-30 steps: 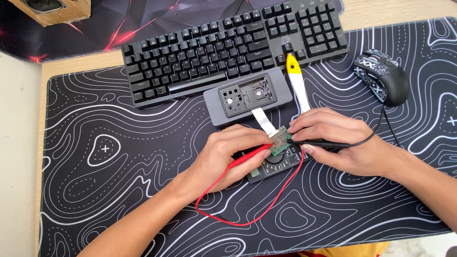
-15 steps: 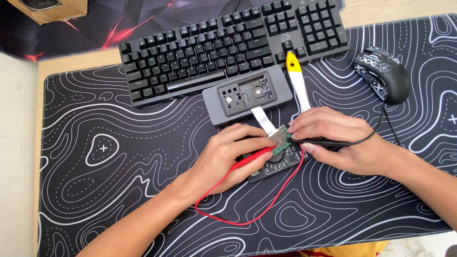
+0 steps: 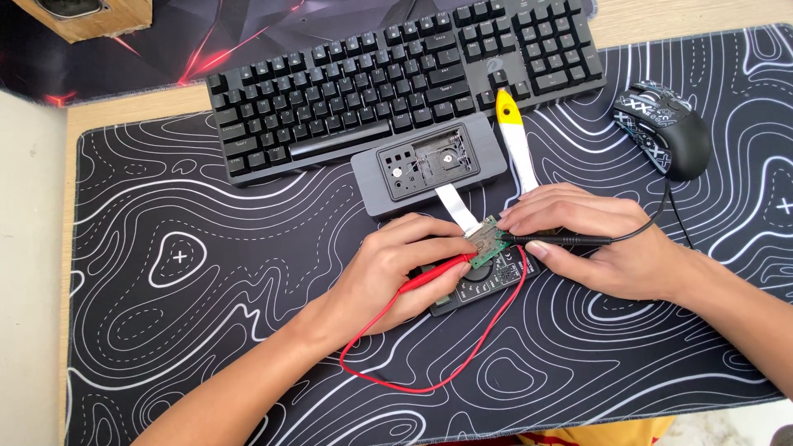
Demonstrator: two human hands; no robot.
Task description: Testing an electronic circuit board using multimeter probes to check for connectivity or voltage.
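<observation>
My left hand (image 3: 396,272) holds a red test probe (image 3: 429,276) with its tip on a small green circuit board (image 3: 487,244). My right hand (image 3: 586,244) holds a black test probe (image 3: 562,239), its tip also on that board. The board lies over a black multimeter (image 3: 479,289), mostly hidden under my hands. A white ribbon cable (image 3: 454,205) runs from the board to an opened grey device case (image 3: 429,165). The red lead (image 3: 429,376) loops toward me on the mat.
A black keyboard (image 3: 396,78) lies behind the case. A white and yellow tool (image 3: 516,140) rests beside the case. A patterned black mouse (image 3: 665,128) sits at the right. A black and white contour mat (image 3: 165,272) covers the desk; a wooden box corner (image 3: 91,16) shows top left.
Both hands stay on the probes at the board; only a slight shift of the view is visible.
</observation>
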